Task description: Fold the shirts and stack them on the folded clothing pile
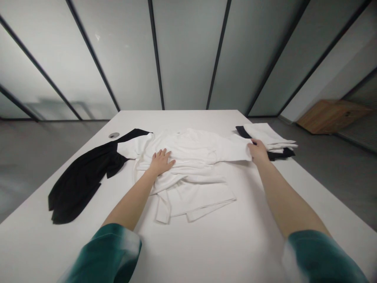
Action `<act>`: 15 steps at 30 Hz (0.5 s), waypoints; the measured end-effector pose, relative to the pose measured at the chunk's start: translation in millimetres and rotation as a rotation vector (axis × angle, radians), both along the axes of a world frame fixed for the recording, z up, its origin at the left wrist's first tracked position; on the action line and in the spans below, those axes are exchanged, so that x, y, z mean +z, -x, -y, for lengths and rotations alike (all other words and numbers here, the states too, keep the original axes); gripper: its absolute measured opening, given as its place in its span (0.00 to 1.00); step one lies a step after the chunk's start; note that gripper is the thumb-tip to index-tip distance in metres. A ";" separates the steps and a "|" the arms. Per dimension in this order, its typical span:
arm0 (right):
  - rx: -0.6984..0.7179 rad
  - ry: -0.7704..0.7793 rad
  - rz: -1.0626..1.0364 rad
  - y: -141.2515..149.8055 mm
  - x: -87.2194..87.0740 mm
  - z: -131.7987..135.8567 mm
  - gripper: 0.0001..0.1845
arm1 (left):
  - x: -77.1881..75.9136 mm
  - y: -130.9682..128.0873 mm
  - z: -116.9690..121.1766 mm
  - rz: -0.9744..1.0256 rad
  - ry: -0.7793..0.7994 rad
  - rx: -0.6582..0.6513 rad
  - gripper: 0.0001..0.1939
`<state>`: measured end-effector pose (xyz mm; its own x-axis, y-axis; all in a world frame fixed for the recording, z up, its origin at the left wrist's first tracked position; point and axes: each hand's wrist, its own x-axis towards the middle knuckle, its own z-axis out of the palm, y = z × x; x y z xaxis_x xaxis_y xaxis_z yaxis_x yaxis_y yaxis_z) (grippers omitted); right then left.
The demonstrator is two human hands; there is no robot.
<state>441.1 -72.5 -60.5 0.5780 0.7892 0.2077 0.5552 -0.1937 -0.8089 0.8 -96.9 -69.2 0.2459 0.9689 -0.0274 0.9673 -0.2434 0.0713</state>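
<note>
A white T-shirt (pixel 194 153) lies spread across the table in front of me, its body rumpled and its lower part bunched, with the hem towards me. My left hand (pixel 161 161) rests flat on the shirt's body, fingers spread. At the right, my right hand (pixel 259 151) grips the end of the shirt's right-side sleeve, which is stretched out sideways and slightly lifted. The left-side sleeve lies over part of a black garment (pixel 91 167).
A folded stack of white and black clothes (pixel 269 135) lies on the white table (pixel 206 251) beyond my right hand. A round grey cable cover (pixel 114 135) sits near the left edge. Frosted glass panels (pixel 188 55) stand behind; a wooden box-like object (pixel 332 116) is at the right.
</note>
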 end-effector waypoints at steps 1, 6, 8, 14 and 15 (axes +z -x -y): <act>-0.037 -0.028 -0.079 -3.5 5.2 -1.0 0.30 | 1.0 -3.6 1.3 0.002 0.026 -0.031 0.34; -0.227 -0.080 -0.110 -21.7 41.1 -5.4 0.30 | 2.2 -20.3 4.8 0.067 0.015 -0.172 0.35; -0.247 -0.124 -0.006 -20.3 57.7 -10.3 0.28 | 1.6 -21.6 3.1 0.119 -0.086 -0.152 0.32; 0.096 -0.288 0.122 52.8 84.4 -34.3 0.23 | -3.4 -10.0 -4.4 0.222 -0.245 -0.032 0.25; 0.258 -0.262 0.075 68.6 82.8 -36.8 0.24 | -4.6 -8.4 -5.0 0.228 -0.247 -0.024 0.24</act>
<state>372.5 -35.7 22.3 0.3425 0.8216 0.4558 0.6184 0.1681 -0.7677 9.2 -91.9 -73.7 0.2416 0.9331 0.2662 0.9270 -0.3031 0.2210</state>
